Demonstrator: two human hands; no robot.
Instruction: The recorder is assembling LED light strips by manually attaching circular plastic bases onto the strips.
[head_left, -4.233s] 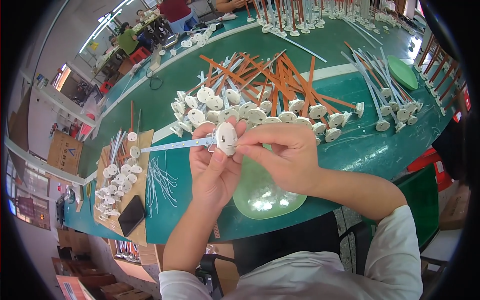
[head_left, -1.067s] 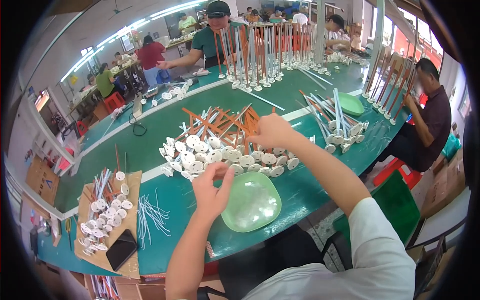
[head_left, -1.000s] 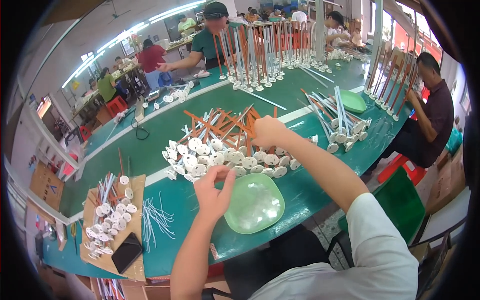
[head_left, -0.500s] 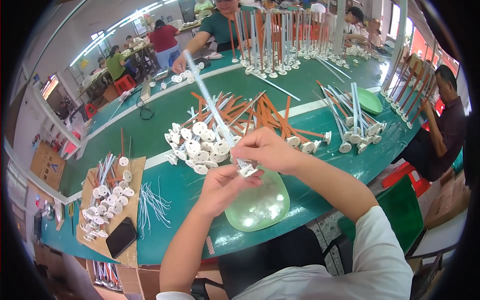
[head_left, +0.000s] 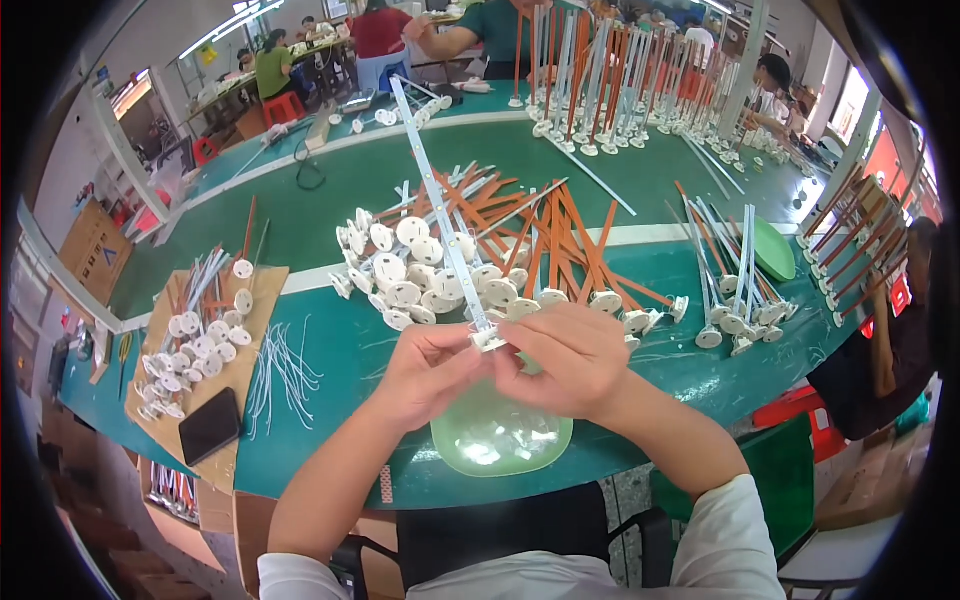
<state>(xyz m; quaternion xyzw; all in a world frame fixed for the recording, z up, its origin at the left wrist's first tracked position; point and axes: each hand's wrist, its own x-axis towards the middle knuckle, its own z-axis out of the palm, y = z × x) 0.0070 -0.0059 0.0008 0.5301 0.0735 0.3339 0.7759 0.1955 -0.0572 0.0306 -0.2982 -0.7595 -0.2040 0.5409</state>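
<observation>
My left hand [head_left: 428, 365] and my right hand [head_left: 570, 360] meet above a pale green plastic dish [head_left: 497, 440] at the table's near edge. Together they pinch the lower end of a long white strip [head_left: 440, 215] that carries a small white connector; the strip slants up and away to the left. Just beyond my hands lies a heap of white round bases with orange and white rods [head_left: 470, 265].
The green table [head_left: 330, 350] holds loose white wires [head_left: 280, 365], a black phone [head_left: 208, 425] on cardboard [head_left: 215, 330] with more white round parts [head_left: 190, 340], upright rod assemblies [head_left: 730, 290] to the right, a green lid [head_left: 770, 250]. Other people sit at the far side and right.
My right hand reached out to the heap, took up a long white strip, and brought it back; both hands now hold its lower end over the dish.
</observation>
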